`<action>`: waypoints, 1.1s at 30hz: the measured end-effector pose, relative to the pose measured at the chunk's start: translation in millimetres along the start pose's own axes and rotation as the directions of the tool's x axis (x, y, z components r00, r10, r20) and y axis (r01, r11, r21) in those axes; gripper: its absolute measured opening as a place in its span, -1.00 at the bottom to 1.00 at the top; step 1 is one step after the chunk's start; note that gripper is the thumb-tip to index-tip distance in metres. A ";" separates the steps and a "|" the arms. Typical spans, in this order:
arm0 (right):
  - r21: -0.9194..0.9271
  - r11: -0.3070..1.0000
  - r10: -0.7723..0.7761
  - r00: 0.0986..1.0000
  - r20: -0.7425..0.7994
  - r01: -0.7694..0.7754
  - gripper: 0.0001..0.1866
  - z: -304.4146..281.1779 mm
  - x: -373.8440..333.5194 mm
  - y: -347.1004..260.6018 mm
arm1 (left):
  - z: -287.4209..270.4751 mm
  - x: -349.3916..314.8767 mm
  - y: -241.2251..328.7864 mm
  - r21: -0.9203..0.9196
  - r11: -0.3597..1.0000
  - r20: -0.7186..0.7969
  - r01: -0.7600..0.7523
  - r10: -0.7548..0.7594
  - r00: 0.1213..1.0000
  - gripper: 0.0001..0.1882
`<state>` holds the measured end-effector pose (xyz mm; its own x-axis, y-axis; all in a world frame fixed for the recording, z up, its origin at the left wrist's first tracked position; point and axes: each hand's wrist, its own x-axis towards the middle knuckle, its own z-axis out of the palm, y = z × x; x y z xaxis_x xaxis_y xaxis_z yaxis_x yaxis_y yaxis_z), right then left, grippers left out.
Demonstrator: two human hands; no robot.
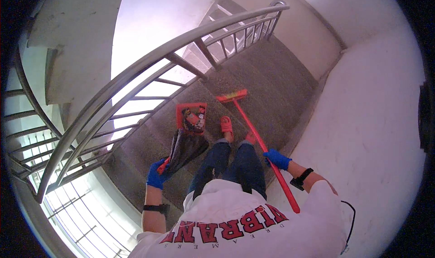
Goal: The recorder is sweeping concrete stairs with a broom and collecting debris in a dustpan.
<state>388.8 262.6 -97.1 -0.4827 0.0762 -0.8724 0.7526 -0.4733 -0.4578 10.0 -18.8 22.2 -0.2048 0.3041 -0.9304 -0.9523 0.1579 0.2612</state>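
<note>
My left hand [156,173], in a blue glove, is closed round the red handle of a dustpan [179,117]. Bits of litter [194,119] lie in its red pan, and a dark bag [188,148] hangs along the handle, hiding part of it. On the right, my blue-gloved right hand [277,159] grips the red stick of a broom [253,130]. The broom's head, red with yellowish bristles, rests on the grey step ahead of my feet, to the right of the dustpan and apart from it.
Grey stairs [267,72] run down ahead of me. A metal railing [131,72] curves along the left side, and a pale wall [362,122] rises on the right. My red shoes [227,125] stand on a step between dustpan and broom. Barred windows [81,212] are at lower left.
</note>
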 end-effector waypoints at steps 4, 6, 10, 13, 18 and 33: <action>0.244 0.969 0.021 0.996 0.088 -0.042 -0.79 0.5 4.9 -26.4 | -24.8 14.6 -6.2 -0.083 0.996 0.005 -0.021 0.022 1.000 -0.75; 0.763 0.646 -0.160 0.978 0.134 0.002 -0.83 -1.4 11.0 -52.1 | -40.9 20.0 -12.3 0.369 0.861 0.134 -0.349 0.322 0.937 -0.77; 0.902 0.104 0.008 0.908 0.420 -0.418 -0.79 -1.4 38.5 -67.5 | 5.9 1.5 -4.8 -0.093 0.994 0.024 -0.049 0.051 0.998 -0.71; 0.842 0.502 -0.122 0.947 0.296 -0.199 -0.78 12.2 34.5 -75.6 | 2.1 -4.0 -6.1 0.121 0.975 0.102 -0.188 0.176 0.979 -0.74; 0.704 0.710 -0.224 0.954 0.200 0.019 -0.81 17.7 43.2 -111.8 | -53.6 14.4 -16.9 0.248 0.923 0.169 -0.295 0.258 0.951 -0.71; 0.641 0.690 0.235 0.942 0.240 -0.336 -0.74 -77.0 -99.4 56.7 | -3.1 10.7 0.6 0.876 0.185 0.334 -0.446 0.436 0.836 -0.76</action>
<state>513.9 295.8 -49.5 -0.3852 -0.2504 -0.8882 0.3949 -0.9146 0.0866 6.6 -18.4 11.6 -0.5109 0.6366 -0.5777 0.1138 0.7162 0.6886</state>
